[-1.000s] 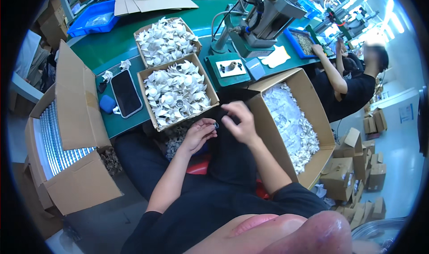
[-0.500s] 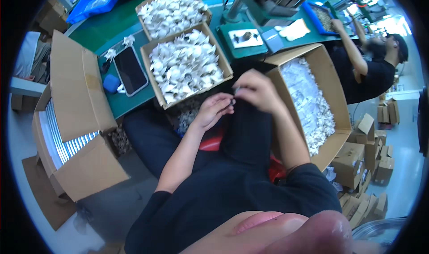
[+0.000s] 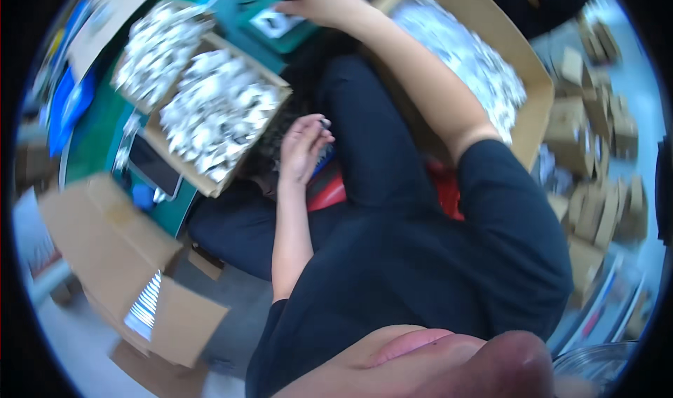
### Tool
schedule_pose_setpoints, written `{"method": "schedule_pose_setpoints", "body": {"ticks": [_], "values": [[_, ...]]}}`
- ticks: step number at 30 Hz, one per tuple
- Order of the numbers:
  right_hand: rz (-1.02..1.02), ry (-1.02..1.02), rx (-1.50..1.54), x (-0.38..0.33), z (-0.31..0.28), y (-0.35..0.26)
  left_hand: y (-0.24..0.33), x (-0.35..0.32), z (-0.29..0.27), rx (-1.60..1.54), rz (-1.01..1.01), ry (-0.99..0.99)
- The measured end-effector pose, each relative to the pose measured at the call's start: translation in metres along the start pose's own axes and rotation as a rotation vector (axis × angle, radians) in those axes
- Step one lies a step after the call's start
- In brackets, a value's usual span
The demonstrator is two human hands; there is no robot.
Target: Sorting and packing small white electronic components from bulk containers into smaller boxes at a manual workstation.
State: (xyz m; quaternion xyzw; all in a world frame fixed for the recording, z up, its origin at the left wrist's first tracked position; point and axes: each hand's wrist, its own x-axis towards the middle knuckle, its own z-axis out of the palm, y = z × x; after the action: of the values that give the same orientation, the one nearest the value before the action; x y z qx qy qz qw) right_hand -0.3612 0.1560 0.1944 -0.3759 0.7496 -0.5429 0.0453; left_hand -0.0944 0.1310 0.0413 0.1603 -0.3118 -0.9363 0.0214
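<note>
My left hand is above my lap, its fingers curled with a small dark piece at the fingertips; its kind is too small to make out. My right hand reaches up to the top edge of the view, over a green fixture with a white plate on the bench. Motion blurs its fingers, and part of them runs toward the frame's edge. Left of my hands stands an open carton heaped with white curved parts; a second heap of the same parts lies beyond it.
A large carton with bagged and loose white parts stands by my right arm. On the green bench lies a phone beside a small blue case. An open carton is at left; stacked boxes are at right.
My right hand has left my left hand and moved up and forward to the fixture. My left hand stays near my lap with the small piece. The view has turned, blurring the scene.
</note>
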Motion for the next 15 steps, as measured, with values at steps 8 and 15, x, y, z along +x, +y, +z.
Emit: {"method": "schedule_pose_setpoints", "body": {"ticks": [8,15], "values": [[-0.329,-0.027,-0.415,-0.044,-0.133,0.024,-0.013,0.001,0.002,0.05,-0.058,0.098],[0.675,-0.297,-0.683,-0.323,-0.357,0.12,-0.004,-0.005,-0.003,0.043,-0.055,0.081]]}}
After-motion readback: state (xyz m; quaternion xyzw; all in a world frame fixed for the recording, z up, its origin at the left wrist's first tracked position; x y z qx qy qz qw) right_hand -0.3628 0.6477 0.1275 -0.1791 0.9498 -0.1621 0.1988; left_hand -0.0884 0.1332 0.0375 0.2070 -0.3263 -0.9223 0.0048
